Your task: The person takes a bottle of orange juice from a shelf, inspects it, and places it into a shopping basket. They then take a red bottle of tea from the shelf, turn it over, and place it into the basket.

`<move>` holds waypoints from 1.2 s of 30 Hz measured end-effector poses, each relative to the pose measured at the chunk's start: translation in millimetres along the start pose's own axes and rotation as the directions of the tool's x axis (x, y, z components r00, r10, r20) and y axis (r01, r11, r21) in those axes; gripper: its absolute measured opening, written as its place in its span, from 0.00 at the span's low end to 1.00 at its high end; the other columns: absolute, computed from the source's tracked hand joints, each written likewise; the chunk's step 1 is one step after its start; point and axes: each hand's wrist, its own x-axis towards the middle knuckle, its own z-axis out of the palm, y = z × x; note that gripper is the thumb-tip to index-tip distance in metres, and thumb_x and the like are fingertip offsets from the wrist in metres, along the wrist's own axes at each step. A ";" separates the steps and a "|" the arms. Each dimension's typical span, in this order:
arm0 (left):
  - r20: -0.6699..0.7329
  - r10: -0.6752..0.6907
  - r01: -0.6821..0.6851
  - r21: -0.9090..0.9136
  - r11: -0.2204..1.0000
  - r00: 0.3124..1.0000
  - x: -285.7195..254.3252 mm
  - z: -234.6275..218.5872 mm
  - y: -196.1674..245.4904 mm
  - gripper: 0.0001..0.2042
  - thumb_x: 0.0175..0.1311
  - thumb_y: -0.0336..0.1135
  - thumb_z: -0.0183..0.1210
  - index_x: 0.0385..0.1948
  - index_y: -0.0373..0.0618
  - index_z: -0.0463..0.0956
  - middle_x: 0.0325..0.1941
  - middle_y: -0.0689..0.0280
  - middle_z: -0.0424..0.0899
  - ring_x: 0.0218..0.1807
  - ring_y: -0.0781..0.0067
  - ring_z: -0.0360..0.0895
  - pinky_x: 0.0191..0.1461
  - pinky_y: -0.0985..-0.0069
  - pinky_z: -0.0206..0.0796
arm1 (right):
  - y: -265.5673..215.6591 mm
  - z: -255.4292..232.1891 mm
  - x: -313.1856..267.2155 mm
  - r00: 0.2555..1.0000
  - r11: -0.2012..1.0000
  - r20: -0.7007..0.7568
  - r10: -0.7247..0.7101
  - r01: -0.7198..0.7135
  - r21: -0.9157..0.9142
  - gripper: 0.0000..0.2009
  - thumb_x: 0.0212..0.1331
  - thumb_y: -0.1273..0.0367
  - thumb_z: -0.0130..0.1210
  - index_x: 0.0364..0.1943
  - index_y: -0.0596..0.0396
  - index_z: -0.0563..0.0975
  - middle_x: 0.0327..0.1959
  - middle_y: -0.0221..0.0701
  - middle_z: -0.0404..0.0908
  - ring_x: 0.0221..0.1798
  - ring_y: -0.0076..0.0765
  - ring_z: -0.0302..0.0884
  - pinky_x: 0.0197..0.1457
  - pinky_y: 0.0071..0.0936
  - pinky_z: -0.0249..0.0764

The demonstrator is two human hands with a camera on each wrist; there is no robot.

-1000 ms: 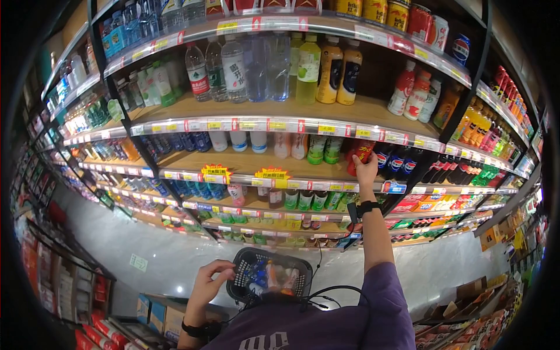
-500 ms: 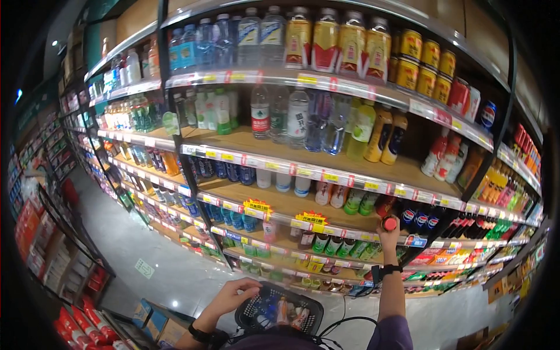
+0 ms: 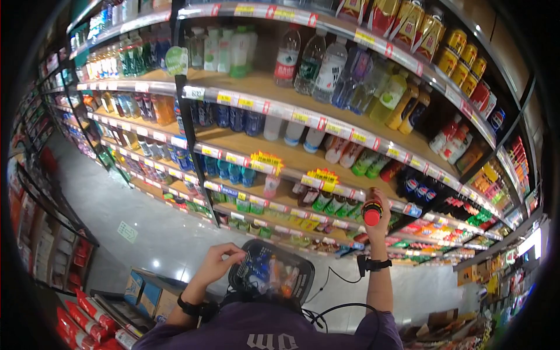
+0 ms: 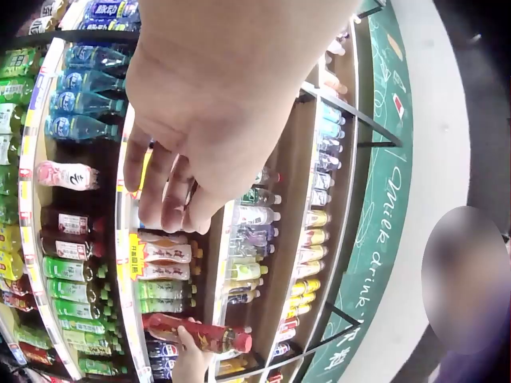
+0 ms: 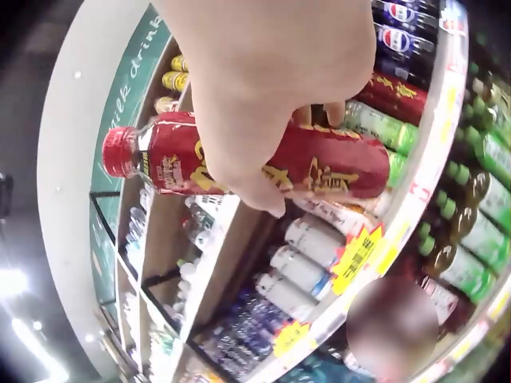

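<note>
My right hand (image 3: 380, 213) grips a red drink bottle (image 5: 339, 163) with yellow lettering and a red cap, held just in front of the shelf. In the head view its cap faces up at me; in the right wrist view the thumb wraps round its middle. My left hand (image 3: 217, 261) holds nothing, its fingers loosely bent beside the left rim of a dark plastic basket (image 3: 280, 245). Several bottles (image 3: 274, 271) lie inside that basket. Another red bottle (image 5: 397, 101) stands on the shelf, beside Pepsi bottles (image 5: 403, 40).
Long drink shelves (image 3: 245, 143) with price-tag edges run across the front. Cables (image 3: 332, 309) hang near my right arm. Cartons (image 3: 149, 294) and red packets (image 3: 87, 318) stand at lower left. The grey floor (image 3: 169, 233) shows between.
My right hand has drawn the red bottle off the shelf and back toward me, tipping its cap my way. The head view has turned left. My left hand stays by the basket.
</note>
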 end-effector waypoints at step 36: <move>0.573 0.110 -0.340 0.312 0.887 0.812 -180.7 -39.2 13.0 0.37 0.47 0.50 0.77 0.59 0.38 0.76 0.42 0.51 0.88 0.42 0.55 0.88 0.49 0.66 0.78 | -367.2 21.1 -237.9 0.828 -0.046 0.438 0.349 -0.452 0.891 0.20 0.63 0.58 0.63 0.50 0.55 0.74 0.50 0.41 0.77 0.60 0.54 0.77 0.67 0.55 0.73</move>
